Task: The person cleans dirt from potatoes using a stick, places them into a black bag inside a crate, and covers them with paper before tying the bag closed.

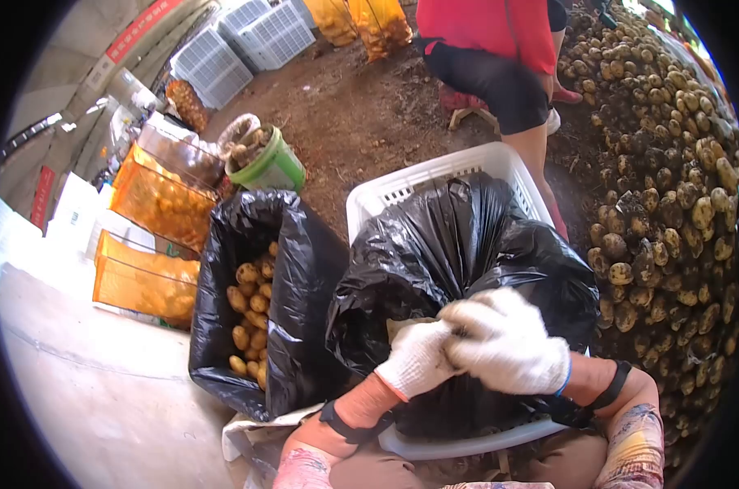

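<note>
My left hand (pixel 422 359) and my right hand (pixel 512 342), both in white knitted gloves, meet over a black plastic bag (pixel 459 236). The right glove overlaps the left one, and its fingers are curled. Both hands are closed, and I cannot tell what is between them. A small pale beige edge (pixel 400 328) shows beside the left glove's fingers. The black bag lines a white plastic crate (pixel 430 169) in front of my knees, its top bunched up and folded over. To the left, another black-bag-lined container (pixel 304 301) holds potatoes (pixel 257 306).
A big heap of soil-covered potatoes (pixel 663 212) runs down the right side. A person (pixel 491 57) in red sits beyond the crate. Orange mesh sacks (pixel 161 200), a green bucket (pixel 275 163) and white crates (pixel 210 69) stand at the back left.
</note>
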Tool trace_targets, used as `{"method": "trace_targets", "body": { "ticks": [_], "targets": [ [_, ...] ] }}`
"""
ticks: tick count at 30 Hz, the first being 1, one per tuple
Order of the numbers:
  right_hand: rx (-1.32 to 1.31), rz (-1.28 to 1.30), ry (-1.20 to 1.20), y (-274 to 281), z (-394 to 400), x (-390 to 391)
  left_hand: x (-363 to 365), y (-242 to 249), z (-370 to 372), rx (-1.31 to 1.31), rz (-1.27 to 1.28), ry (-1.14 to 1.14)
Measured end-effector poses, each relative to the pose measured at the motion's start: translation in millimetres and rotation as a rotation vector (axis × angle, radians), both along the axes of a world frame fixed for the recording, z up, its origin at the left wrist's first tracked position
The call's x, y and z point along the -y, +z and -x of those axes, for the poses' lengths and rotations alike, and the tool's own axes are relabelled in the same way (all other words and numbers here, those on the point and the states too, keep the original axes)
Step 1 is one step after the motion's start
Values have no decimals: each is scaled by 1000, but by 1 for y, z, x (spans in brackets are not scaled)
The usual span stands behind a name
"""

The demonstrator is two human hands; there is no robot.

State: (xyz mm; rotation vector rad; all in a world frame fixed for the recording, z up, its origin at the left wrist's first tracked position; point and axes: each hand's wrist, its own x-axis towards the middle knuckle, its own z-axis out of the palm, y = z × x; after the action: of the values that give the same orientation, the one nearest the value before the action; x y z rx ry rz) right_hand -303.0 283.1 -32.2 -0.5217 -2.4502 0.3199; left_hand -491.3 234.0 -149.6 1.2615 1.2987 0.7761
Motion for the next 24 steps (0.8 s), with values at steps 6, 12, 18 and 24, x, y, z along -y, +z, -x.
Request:
{"method": "trace_targets", "body": {
  "ticks": [6,12,18,24],
  "targets": [
    [-177,330,-16,-12,7,-22,0,51,2,-367,-769,88],
    [-207,820,86,-65,2,-45,-6,76,5,238,119,395],
    [-338,1262,-98,-53,4,-39,-13,67,26,703,107,276],
    [-40,780,97,-56,0,-39,-13,76,37,407,-50,503]
  ]
}}
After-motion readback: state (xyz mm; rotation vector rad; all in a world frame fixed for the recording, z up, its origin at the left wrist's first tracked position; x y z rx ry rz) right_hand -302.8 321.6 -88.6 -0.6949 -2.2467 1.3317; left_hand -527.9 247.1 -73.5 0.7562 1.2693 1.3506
